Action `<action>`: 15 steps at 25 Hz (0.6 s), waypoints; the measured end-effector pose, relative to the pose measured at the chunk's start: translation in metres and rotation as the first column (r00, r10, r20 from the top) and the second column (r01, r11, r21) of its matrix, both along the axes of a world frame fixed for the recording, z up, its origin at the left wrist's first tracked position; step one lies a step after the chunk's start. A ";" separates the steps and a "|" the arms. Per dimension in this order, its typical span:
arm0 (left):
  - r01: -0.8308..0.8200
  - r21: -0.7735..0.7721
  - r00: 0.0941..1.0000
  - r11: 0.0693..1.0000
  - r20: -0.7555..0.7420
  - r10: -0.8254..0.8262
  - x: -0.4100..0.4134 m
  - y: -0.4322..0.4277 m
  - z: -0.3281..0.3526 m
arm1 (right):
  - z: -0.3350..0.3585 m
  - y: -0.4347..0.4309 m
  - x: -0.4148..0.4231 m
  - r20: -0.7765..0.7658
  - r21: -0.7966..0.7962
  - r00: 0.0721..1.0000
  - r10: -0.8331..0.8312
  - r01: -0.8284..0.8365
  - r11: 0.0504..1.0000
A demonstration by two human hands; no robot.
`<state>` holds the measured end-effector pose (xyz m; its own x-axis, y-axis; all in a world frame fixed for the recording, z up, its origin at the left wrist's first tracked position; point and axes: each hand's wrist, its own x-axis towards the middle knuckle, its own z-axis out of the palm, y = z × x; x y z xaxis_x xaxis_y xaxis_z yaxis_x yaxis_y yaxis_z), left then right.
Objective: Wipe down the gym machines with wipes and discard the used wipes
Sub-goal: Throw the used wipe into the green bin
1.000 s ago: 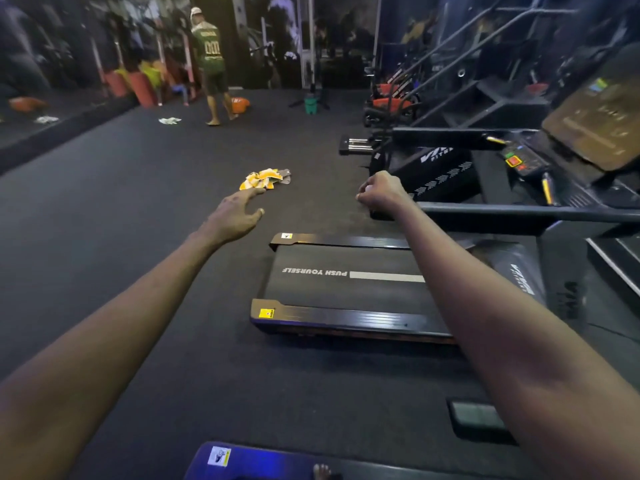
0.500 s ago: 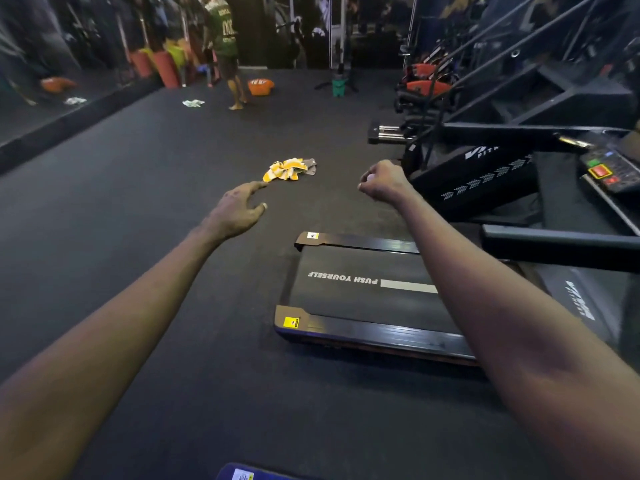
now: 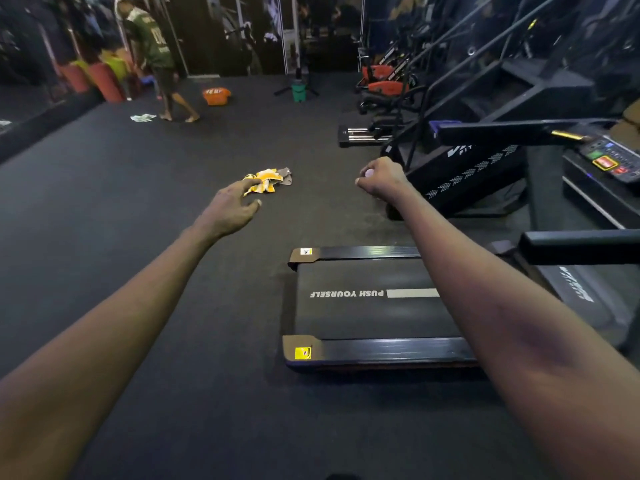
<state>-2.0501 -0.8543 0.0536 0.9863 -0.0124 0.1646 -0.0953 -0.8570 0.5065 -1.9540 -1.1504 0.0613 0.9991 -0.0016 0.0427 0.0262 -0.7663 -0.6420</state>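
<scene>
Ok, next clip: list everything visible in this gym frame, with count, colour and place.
floor: one, black, throughout.
treadmill: one, black, near right.
control panel: one, black with red button, far right.
step machine: one, black, beyond the treadmill.
exercise bikes: several, black and orange, back right.
cloth pile: one, yellow and white, floor centre.
basket: one, orange, back floor.
bucket: one, green, back floor.
scrap: one, white, floor back left.
person: one, green shirt, back left.
left grip: one, open, fingers spread by the cloth pile.
right grip: one, curled in a fist, above the floor.
</scene>
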 end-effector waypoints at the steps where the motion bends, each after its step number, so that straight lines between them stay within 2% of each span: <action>1: 0.005 -0.005 1.000 1.000 0.004 -0.005 0.007 0.006 -0.003 | -0.003 0.007 0.003 -0.014 -0.007 1.000 0.002 -0.002 1.000; 6: 0.034 0.005 0.998 0.999 0.053 -0.034 0.075 0.057 -0.026 | -0.024 0.056 0.064 0.048 -0.002 0.998 -0.032 0.032 0.999; 11: 0.030 0.012 0.996 0.999 0.080 -0.031 0.184 0.113 -0.102 | -0.095 0.106 0.165 0.118 -0.050 0.992 -0.031 0.038 0.998; 15: 0.032 0.005 0.987 0.999 0.155 -0.032 0.288 0.157 -0.157 | -0.148 0.145 0.267 0.149 0.030 0.986 -0.070 0.066 0.997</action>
